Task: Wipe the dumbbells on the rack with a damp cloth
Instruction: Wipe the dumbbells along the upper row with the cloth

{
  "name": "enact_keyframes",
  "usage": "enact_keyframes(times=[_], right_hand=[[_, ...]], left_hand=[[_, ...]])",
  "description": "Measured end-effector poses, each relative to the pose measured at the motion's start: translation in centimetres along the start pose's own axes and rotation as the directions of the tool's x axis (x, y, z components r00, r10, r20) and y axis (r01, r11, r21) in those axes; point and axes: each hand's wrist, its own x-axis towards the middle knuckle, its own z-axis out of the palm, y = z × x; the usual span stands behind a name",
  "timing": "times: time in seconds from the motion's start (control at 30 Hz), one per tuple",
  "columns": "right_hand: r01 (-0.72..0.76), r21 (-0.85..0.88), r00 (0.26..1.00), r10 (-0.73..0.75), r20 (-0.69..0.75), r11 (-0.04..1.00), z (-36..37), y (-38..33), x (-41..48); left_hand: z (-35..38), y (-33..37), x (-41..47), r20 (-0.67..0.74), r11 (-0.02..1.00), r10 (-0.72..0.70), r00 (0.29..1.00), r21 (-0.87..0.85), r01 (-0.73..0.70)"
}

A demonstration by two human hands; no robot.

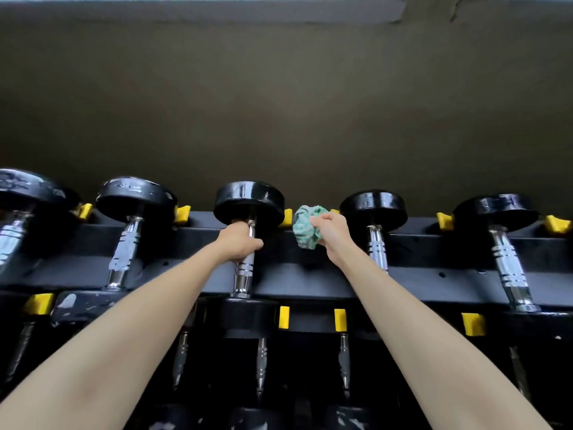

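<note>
A black rack (310, 274) carries a row of dumbbells with black heads and chrome handles. My left hand (237, 242) grips the upper part of the chrome handle of the middle dumbbell (249, 201), just below its far head. My right hand (328, 231) holds a crumpled green cloth (305, 226) in the gap between that dumbbell and the neighbouring dumbbell (373, 206) to its right. The cloth hangs beside the middle dumbbell's far head, and I cannot tell whether it touches it.
More dumbbells lie on the top tier at the left (136, 197) and far right (499, 209). Yellow saddle pads (283, 316) mark each slot. A lower tier holds several smaller dumbbells (262, 364). A dark wall (279, 103) stands right behind the rack.
</note>
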Motion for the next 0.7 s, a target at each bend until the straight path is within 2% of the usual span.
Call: enact_keyframes(times=[0.17, 0.33, 0.4, 0.53, 0.7], right_hand=[[0.072, -0.188, 0.994, -0.085, -0.063, 0.98, 1.3, -0.9, 0.5], [0.145, -0.318, 0.981, -0.178, -0.08, 0.937, 3.3, -1.1, 1.2], [0.173, -0.392, 0.978, -0.204, -0.038, 0.903, 3.9, -1.1, 1.3], [0.119, -0.292, 0.993, -0.116, 0.026, 0.949, 4.2, -1.1, 0.9], [0.127, -0.142, 0.989, -0.137, -0.063, 0.982, 3.8, -2.7, 0.2]], left_hand=[[-0.8, -1.1, 0.2, 0.099, 0.976, 0.021, 0.995, -0.216, 0.0], [-1.4, -1.2, 0.0, 0.167, 0.962, 0.063, 0.984, -0.271, -0.016], [-1.5, -1.3, 0.0, 0.186, 0.959, 0.078, 0.98, -0.283, -0.023], [-1.4, -1.4, 0.2, 0.19, 0.959, 0.081, 0.978, -0.283, -0.024], [-0.9, -0.8, 0.2, 0.172, 0.967, 0.083, 0.982, -0.251, -0.037]])
